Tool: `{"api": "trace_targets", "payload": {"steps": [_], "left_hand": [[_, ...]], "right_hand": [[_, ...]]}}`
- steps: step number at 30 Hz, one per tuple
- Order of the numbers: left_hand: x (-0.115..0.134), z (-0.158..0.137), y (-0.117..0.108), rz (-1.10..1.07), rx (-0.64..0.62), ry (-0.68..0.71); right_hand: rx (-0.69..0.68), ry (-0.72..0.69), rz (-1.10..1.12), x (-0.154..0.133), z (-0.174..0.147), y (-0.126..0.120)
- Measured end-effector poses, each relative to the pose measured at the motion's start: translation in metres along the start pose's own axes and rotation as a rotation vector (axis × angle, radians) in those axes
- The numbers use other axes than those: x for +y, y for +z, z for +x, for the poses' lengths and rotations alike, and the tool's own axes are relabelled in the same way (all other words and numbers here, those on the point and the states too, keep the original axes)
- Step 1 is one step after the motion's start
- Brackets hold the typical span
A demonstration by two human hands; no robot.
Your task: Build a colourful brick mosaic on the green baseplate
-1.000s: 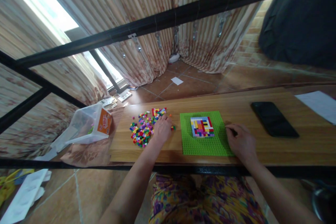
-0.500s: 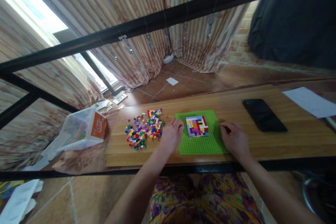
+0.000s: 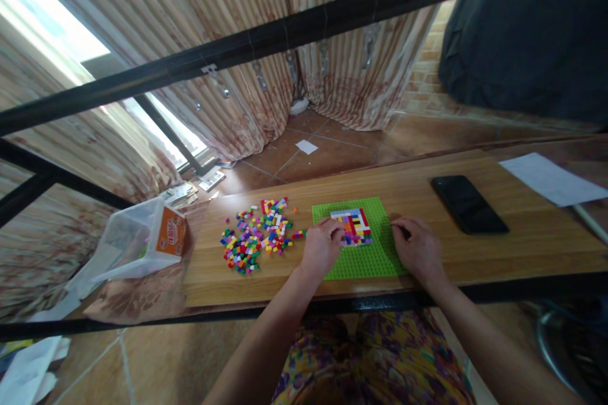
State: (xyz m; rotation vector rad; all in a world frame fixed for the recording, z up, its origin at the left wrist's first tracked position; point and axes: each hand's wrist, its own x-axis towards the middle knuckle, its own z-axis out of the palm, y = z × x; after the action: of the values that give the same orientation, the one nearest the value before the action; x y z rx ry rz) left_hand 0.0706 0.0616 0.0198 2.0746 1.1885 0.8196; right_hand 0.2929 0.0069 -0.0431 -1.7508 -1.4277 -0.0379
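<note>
A green studded baseplate point(image 3: 361, 264) lies on the wooden board, bearing a roughly square patch of coloured bricks point(image 3: 355, 225) in white, light blue, red, yellow and purple. My left hand point(image 3: 323, 242) is over the plate's left side, fingers pinched at the patch's left edge; whatever is between the fingertips is too small to make out. At the plate's right edge rests my right hand point(image 3: 418, 245), its fingers curled together, and I cannot see what they hold. Left of the plate spreads a pile of small loose bricks point(image 3: 247, 243) in many colours.
A black phone point(image 3: 469, 204) and a white sheet of paper point(image 3: 553, 178) lie to the right on the wooden board point(image 3: 285, 281). At the left stands a clear plastic tub point(image 3: 137, 240) with an orange label. A dark metal bar point(image 3: 266, 38) crosses beyond the board.
My left hand has moved right, from the plate's left edge onto the patch's left side. My right hand stays by the plate's right edge. The whole view has shifted slightly.
</note>
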Motion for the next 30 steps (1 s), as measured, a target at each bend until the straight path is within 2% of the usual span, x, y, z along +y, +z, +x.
{"api": "trace_targets", "payload": {"steps": [7, 20, 30], "left_hand": [[0.004, 0.003, -0.001, 0.042, -0.005, 0.02], [0.007, 0.003, -0.005, 0.328, -0.137, 0.116], [0.011, -0.008, -0.001, 0.427, -0.157, 0.053]], "right_hand": [[-0.009, 0.001, 0.004, 0.0, 0.0, -0.001], [-0.006, 0.0, -0.011, 0.001, 0.0, 0.0], [-0.004, -0.008, -0.011, 0.0, 0.001, 0.0]]}}
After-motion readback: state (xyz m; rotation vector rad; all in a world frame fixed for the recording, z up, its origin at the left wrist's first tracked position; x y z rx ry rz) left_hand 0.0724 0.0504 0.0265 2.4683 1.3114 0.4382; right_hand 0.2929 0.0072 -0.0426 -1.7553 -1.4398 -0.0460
